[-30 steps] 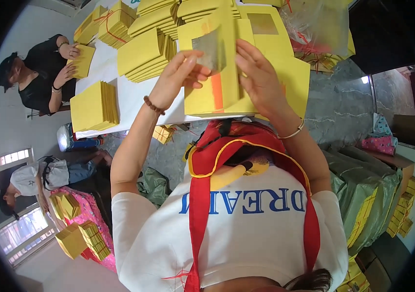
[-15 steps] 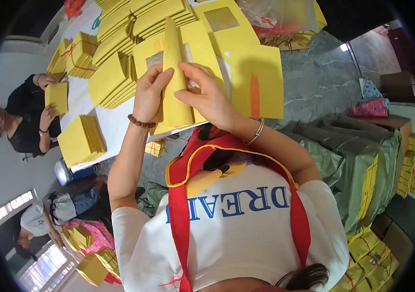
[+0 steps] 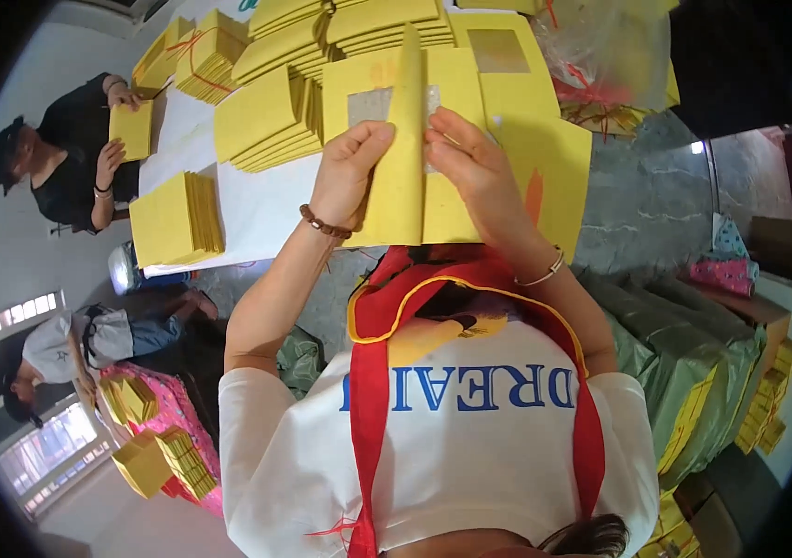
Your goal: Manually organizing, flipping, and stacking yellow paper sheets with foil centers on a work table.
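Observation:
On the table in front of me lies a yellow paper sheet (image 3: 444, 209) with a grey rectangle on it. A long fold (image 3: 407, 186) stands up along its middle, between my hands. My left hand (image 3: 352, 172) is closed on the left side of this fold, thumb pressed to the paper. At the fold's right side is my right hand (image 3: 472, 166), fingers stretched out and lightly touching or just beside the paper. Under and to the right lie more yellow sheets (image 3: 559, 158), one with an orange mark.
Stacks of folded yellow paper (image 3: 270, 121) fill the table's far left, and another stack (image 3: 173, 219) stands at its left corner. A plastic bag (image 3: 591, 56) sits at far right. Left, a co-worker (image 3: 75, 153) holds yellow paper. Green sacks (image 3: 684, 353) stand to my right.
The view has shifted, so the table appears farther right. My right hand has gone from a thumb-and-finger hold to stretched fingers. The fold looks narrower and more upright.

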The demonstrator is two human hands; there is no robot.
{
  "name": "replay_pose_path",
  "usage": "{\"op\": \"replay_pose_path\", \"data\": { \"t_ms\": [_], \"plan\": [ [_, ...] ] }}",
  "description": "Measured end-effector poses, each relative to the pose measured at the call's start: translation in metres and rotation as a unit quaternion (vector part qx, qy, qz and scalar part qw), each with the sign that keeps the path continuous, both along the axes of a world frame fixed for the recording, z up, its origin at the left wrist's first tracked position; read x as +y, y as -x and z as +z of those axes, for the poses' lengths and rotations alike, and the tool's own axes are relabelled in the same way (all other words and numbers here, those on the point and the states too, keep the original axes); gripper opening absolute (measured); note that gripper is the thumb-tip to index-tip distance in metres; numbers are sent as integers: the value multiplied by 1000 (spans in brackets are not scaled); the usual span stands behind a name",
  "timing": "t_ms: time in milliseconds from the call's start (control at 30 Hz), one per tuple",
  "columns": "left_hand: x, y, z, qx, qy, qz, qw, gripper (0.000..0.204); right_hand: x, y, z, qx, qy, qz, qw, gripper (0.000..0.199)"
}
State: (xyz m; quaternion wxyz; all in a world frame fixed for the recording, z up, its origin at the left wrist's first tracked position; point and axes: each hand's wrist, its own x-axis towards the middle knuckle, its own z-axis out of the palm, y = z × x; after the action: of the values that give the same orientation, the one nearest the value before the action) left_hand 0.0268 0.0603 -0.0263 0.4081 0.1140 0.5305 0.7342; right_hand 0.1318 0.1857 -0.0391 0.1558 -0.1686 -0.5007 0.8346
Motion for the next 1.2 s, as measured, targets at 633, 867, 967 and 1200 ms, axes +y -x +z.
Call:
{"op": "replay_pose_path", "data": {
  "t_ms": [633, 867, 967, 1200],
  "plan": [
    [2, 4, -7, 5, -19, 6, 1000, 16, 6, 10, 9, -26, 127, 17, 991, 44],
    [3, -1, -3, 27, 9, 29, 999, 17, 5, 12, 5, 24, 145, 37, 988, 38],
    [3, -1, -6, 46, 17, 29, 998, 16, 10, 8, 6, 0, 223, 53, 973, 33],
    [2, 0, -10, 63, 19, 38, 997, 18, 15, 7, -4, 23, 89, 42, 995, 46]
  ]
}}
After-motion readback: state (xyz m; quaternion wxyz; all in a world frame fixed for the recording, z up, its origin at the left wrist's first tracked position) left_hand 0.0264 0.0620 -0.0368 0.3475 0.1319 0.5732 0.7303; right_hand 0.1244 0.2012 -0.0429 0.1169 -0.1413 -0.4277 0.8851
